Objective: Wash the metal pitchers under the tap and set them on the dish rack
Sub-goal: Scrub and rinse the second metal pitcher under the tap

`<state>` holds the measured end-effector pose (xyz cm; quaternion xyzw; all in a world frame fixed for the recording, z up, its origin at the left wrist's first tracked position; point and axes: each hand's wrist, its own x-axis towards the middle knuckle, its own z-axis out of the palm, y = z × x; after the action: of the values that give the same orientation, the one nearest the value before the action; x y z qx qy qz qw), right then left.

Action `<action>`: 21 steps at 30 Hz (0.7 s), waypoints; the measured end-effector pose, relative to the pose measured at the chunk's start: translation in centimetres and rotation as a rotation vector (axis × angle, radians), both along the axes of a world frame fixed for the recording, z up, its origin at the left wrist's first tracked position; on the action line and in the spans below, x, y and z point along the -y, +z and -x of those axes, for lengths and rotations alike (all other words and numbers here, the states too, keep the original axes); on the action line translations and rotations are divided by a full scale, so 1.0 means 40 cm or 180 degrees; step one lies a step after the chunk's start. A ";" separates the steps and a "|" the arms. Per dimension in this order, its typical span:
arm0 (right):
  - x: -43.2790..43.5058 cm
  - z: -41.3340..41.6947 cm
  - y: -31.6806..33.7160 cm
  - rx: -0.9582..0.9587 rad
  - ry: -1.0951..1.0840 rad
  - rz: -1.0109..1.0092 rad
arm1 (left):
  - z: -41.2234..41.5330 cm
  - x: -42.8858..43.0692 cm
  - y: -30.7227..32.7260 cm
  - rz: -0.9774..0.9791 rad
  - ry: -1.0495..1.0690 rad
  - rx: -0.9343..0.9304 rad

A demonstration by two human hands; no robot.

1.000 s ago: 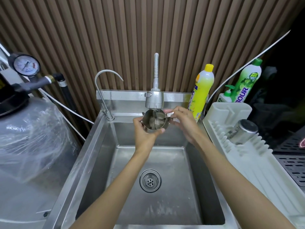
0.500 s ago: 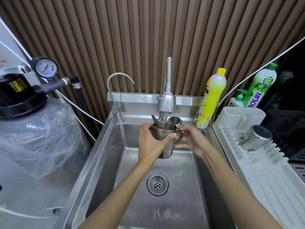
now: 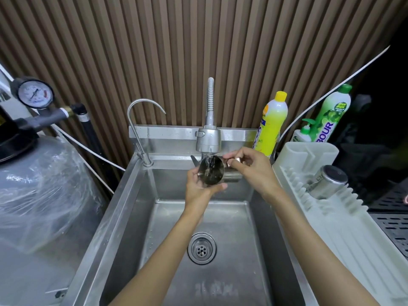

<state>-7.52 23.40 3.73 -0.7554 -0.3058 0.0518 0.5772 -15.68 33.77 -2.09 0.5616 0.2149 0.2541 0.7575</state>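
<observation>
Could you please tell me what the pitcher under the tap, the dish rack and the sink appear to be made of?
The pitcher looks like polished stainless steel: its wet surface gleams and reflects. The dish rack seems matt off-white moulded plastic, with soft-edged ribs. The sink looks like brushed stainless steel: grey, with a dull sheen.

The right hand [image 3: 249, 171] covers much of the pitcher [image 3: 210, 172] on its right side, the dish rack [image 3: 309, 151] hides the lower label of the green bottle [image 3: 333, 113], the figures on the gauge [image 3: 35, 93] are too small to read, and the wrapped tank [image 3: 44, 184] runs off the left edge.
</observation>
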 end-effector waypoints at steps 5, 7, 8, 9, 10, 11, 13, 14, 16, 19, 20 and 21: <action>-0.022 -0.005 -0.034 -0.1251 0.0498 -0.0945 | 0.022 -0.032 0.021 -0.0879 0.0393 0.0134; -0.034 -0.006 -0.064 -0.1902 0.0685 -0.1395 | 0.037 -0.043 0.040 -0.1356 0.0423 0.0140; -0.041 -0.005 -0.078 -0.2196 0.0766 -0.1618 | 0.044 -0.047 0.046 -0.1560 0.0406 0.0145; -0.048 0.000 -0.091 -0.2447 0.0823 -0.1802 | 0.051 -0.051 0.052 -0.1725 0.0390 0.0141; -0.055 0.007 -0.101 -0.2655 0.0838 -0.1917 | 0.058 -0.053 0.056 -0.1840 0.0388 0.0130; -0.060 0.015 -0.110 -0.2804 0.0816 -0.1946 | 0.065 -0.054 0.058 -0.1912 0.0402 0.0116; -0.061 0.031 -0.121 -0.2935 0.0707 -0.1780 | 0.077 -0.051 0.061 -0.2034 0.0539 0.0036; -0.058 0.038 -0.123 -0.2945 0.0652 -0.1644 | 0.080 -0.048 0.062 -0.2081 0.0633 -0.0029; -0.044 0.049 -0.123 -0.2903 0.0583 -0.1413 | 0.082 -0.041 0.061 -0.2032 0.0757 -0.0174; -0.012 0.049 -0.114 -0.2681 0.0403 -0.1058 | 0.086 -0.036 0.051 -0.1774 0.0730 -0.0443; -0.001 0.045 -0.104 -0.2573 0.0298 -0.0904 | 0.086 -0.036 0.045 -0.1662 0.0661 -0.0490; 0.008 0.040 -0.090 -0.2454 0.0197 -0.0728 | 0.087 -0.035 0.039 -0.1553 0.0577 -0.0523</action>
<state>-9.12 23.07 0.12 -0.6019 -0.0933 0.3144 0.7281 -19.15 35.17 -0.51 0.7247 0.2574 0.3187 0.5540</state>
